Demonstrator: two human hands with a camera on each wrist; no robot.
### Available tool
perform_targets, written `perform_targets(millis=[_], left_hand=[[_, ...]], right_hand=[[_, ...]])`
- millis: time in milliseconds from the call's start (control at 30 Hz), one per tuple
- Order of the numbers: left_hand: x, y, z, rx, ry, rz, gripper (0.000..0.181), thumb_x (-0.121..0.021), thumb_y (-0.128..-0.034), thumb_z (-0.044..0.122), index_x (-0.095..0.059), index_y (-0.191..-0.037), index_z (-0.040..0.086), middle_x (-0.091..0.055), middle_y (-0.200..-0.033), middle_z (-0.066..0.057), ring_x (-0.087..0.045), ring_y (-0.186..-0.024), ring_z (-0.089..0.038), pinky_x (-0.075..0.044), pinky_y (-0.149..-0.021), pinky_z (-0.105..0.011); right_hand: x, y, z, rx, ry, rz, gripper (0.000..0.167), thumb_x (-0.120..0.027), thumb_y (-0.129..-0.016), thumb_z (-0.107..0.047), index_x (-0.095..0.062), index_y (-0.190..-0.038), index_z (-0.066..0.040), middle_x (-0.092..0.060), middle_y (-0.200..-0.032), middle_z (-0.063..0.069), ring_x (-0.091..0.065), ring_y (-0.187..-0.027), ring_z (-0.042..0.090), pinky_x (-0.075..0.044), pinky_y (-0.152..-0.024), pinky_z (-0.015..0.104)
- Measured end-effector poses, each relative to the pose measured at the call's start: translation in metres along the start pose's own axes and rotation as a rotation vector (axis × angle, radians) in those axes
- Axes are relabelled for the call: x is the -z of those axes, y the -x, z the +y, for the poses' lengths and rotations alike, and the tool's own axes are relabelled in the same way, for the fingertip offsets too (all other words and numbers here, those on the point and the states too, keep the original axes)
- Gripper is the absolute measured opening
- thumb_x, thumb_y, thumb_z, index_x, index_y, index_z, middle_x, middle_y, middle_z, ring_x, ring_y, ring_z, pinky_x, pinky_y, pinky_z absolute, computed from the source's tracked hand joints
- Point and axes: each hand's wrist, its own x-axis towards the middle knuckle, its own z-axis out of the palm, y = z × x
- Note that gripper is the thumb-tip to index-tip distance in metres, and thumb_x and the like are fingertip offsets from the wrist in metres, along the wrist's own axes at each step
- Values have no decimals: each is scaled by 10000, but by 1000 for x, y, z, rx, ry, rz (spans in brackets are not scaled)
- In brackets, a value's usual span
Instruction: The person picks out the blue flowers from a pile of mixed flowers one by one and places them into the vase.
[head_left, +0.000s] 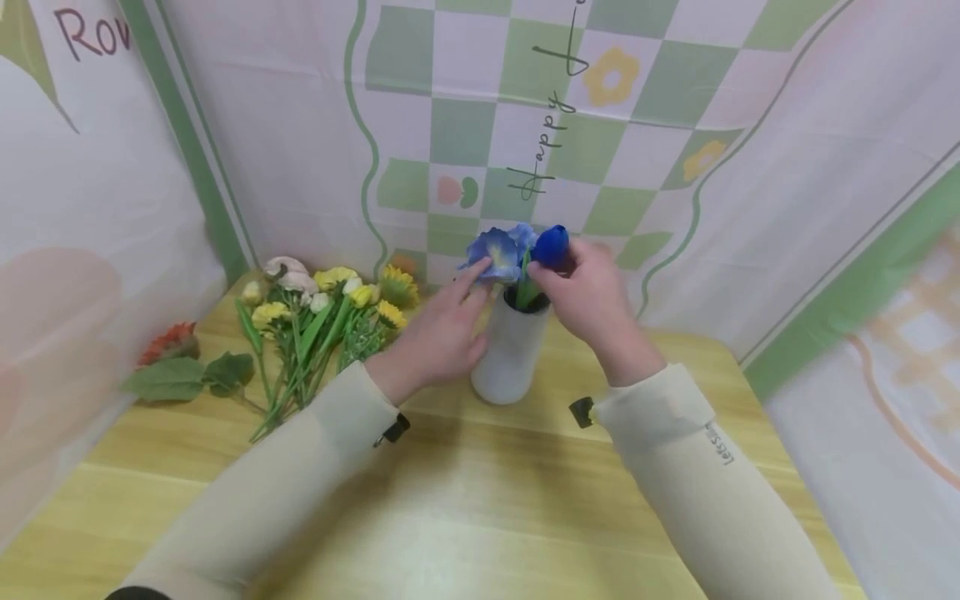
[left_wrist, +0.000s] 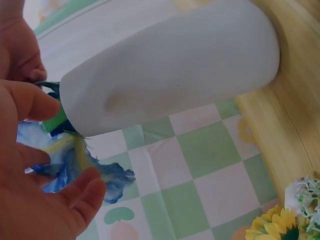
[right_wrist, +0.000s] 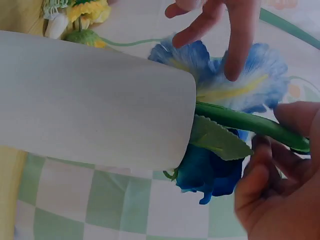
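A tall white vase point(head_left: 510, 354) stands upright on the table, blue flowers at its mouth. My right hand point(head_left: 588, 296) pinches a dark blue tulip point(head_left: 552, 247) close below its bloom; its thick green stem point(right_wrist: 240, 119) runs into the vase's mouth. My left hand point(head_left: 442, 333), fingers loosely spread, touches a pale blue flower point(head_left: 495, 252) with a yellow centre. In the right wrist view a darker blue rose point(right_wrist: 210, 172) and a green leaf point(right_wrist: 222, 140) sit at the rim. The left wrist view has the vase point(left_wrist: 175, 70) lying sideways across the picture.
Left of the vase lies a pile of loose flowers, with yellow blooms point(head_left: 397, 287), a pale pink one point(head_left: 291, 275) and green stems point(head_left: 318, 342). A red-orange flower point(head_left: 168, 343) with broad leaves lies farther left. A printed cloth point(head_left: 465, 129) hangs behind the wooden table point(head_left: 465, 517).
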Motion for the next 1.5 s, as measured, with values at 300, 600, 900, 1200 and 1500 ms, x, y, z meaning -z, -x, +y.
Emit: perform_targets(millis=[300,600,900,1200,1500], left_hand=[[1,-5,0,147,155,-19,776,-622,-953,201,-188,-1571,24,-248,-1573,-193,-392,-1366,-311,-364,-1096,-399],[-9,-3,1,-137,36,272,464,-652,-853,75,-651,-1316,104,-219,-1535,-257,-475,-1217,-335,-446,-987,-392],[-12,-5,5,-46,-37,186,591,-679,-860,118,-557,-1435,181,-84,-1593,-265,-518,-1135,-314,-492,-883,-378],[-12,-3,9,29,33,141,625,-652,-877,109,-500,-1478,187,-136,-1538,-395,-606,-741,-222,-478,-556,-285],[-12,-11,7,59,114,20,703,-624,-909,110,-351,-1554,172,-567,-1298,-203,-594,-791,-227,-518,-657,-347]], right_hand=[[-8,2,-5,100,73,-46,191,-664,-949,-160,-699,-1078,-23,-715,-981,110,-649,-848,240,-561,-750,403],[-8,0,-5,120,9,-151,173,-624,-973,-134,-715,-1068,-22,-708,-998,108,-654,-853,239,-558,-764,360],[11,11,14,19,-142,22,350,-558,-934,-53,-605,-1278,-6,-642,-1162,127,-614,-1019,244,-530,-848,346],[0,-6,36,-168,-86,-155,1087,-786,-856,-370,-13,-1604,-211,-344,-1531,242,-388,-1356,404,-360,-1062,575],[-7,-16,32,-233,-233,-29,781,-735,-903,-320,-295,-1536,-192,-378,-1519,165,-423,-1332,350,-427,-1030,497]])
